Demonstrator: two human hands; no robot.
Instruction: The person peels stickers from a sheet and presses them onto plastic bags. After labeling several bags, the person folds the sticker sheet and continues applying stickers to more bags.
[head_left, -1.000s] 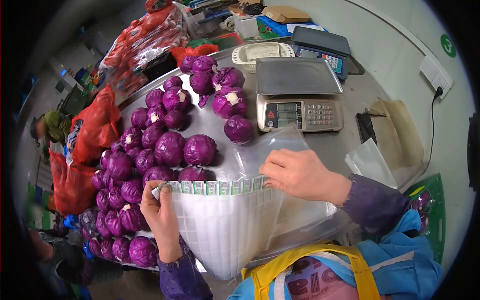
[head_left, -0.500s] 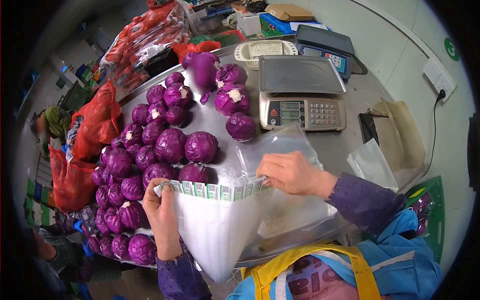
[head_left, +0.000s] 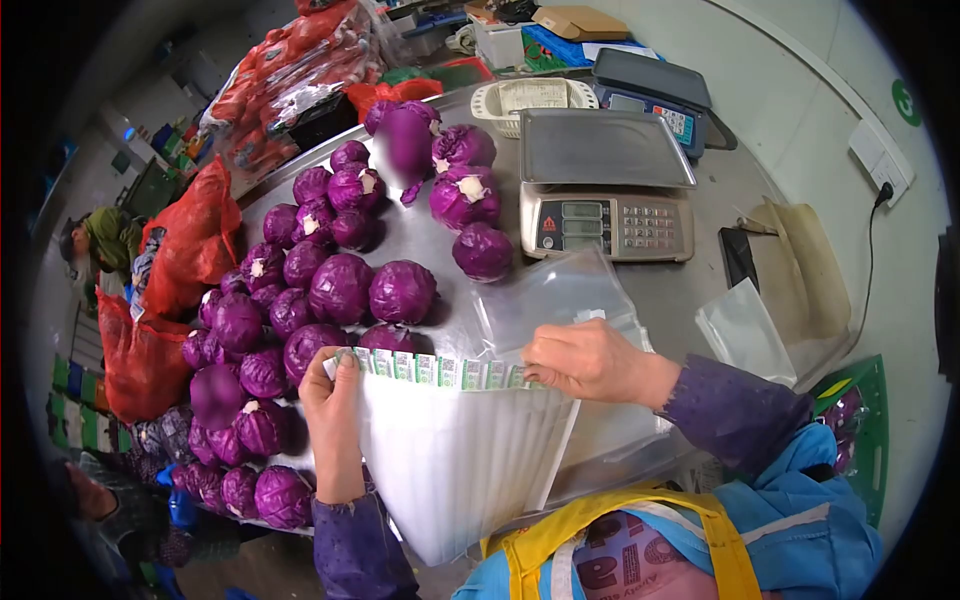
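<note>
My left hand pinches the upper left corner of a white sheet of labels, thumb on top. Along the sheet's top edge runs a row of green-and-white stickers with printed codes. At the right end of that row, the closed fingers of my right hand grip the sheet's edge. A small white piece shows just above those fingers. The sheet hangs down in front of me with ripples. Clear plastic bags lie behind and under my right hand. Purple cabbages sit just beyond the sheet.
Several more cabbages cover the left of the metal table. A digital scale stands at the back, with a white basket and a second scale behind. Red net bags and another person are at left.
The label sheet has spread wider and flatter, its right side now showing. My right hand has shifted slightly right and down, and my left hand slightly right.
</note>
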